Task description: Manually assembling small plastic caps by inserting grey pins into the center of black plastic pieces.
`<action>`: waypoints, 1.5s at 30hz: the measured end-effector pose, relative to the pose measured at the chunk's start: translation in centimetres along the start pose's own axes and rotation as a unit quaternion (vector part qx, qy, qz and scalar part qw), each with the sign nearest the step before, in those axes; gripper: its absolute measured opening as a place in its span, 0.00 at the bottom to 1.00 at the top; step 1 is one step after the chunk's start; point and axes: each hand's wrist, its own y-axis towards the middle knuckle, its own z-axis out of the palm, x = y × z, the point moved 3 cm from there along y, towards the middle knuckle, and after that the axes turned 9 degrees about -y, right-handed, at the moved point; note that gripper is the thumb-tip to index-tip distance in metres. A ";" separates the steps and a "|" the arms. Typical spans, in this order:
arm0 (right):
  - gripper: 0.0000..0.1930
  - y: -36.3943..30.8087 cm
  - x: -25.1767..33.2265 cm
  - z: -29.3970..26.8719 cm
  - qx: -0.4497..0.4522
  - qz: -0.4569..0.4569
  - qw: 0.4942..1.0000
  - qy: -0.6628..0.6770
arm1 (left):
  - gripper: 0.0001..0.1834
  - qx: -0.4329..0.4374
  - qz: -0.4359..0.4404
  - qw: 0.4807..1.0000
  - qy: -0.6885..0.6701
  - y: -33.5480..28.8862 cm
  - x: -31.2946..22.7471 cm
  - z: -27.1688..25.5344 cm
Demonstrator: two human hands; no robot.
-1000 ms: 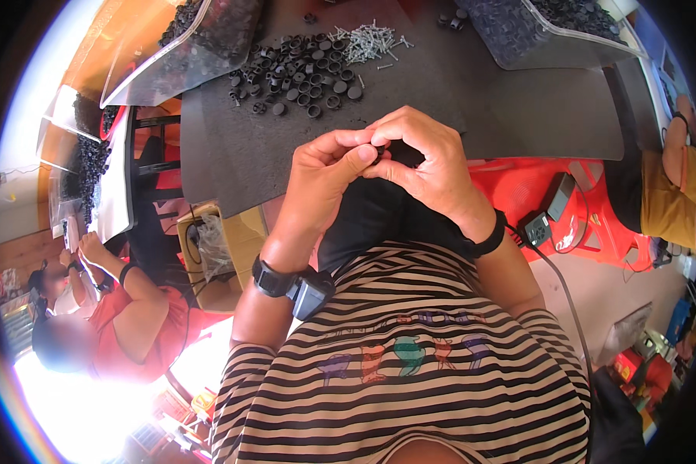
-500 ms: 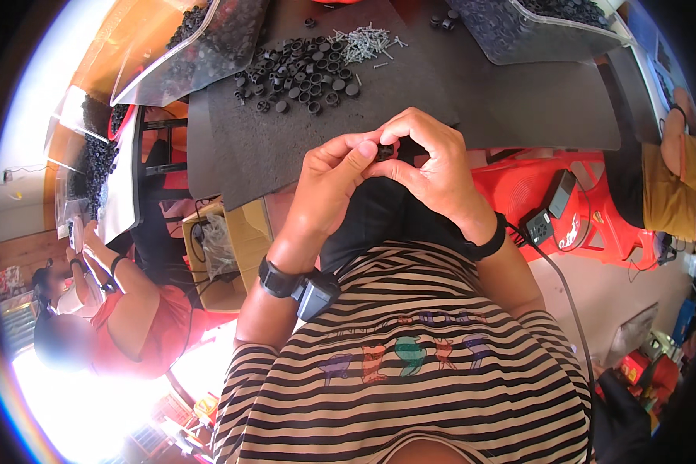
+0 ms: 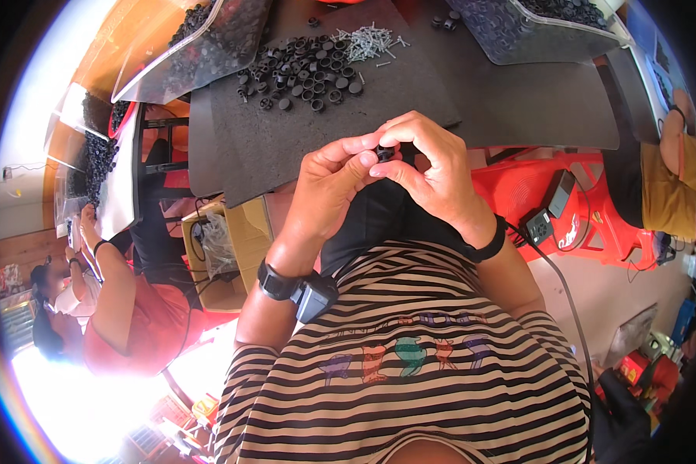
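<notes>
Between the fingertips of both hands is a small black round plastic part [image 3: 383, 153], mostly covered by fingers. My left hand [image 3: 334, 172] pinches it from the left with thumb and forefinger. From the right, my right hand [image 3: 435, 164] grips it between thumb and fingers. Both hands are above my lap, just off the near edge of the dark table mat [image 3: 247, 158]. Beyond them on the mat lies a pile of black round caps and rings [image 3: 309, 73], beside a heap of silver screws [image 3: 370, 43].
A clear bin of black parts [image 3: 201, 58] stands far left, another clear bin [image 3: 526, 39] far right. An open cardboard box [image 3: 247, 232] is below the table's left side. A red plastic stool [image 3: 510, 185] is at the right. A person in red [image 3: 143, 325] works at the left.
My fingers have shifted slightly around the black part, and more of it shows now. The person at the left has leaned and moved an arm.
</notes>
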 end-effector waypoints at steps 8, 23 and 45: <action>0.14 -0.2 -0.3 0.3 0.002 0.016 1.000 0.014 | 0.13 -0.005 -0.001 1.000 -0.008 0.1 0.3 -0.1; 0.11 0.4 0.7 0.0 0.024 0.002 0.999 -0.034 | 0.11 -0.011 0.009 0.996 0.085 -0.2 -0.1 -0.5; 0.14 0.5 0.7 -0.3 0.041 0.026 0.999 -0.003 | 0.12 -0.026 0.024 0.993 0.114 -0.4 -0.4 0.3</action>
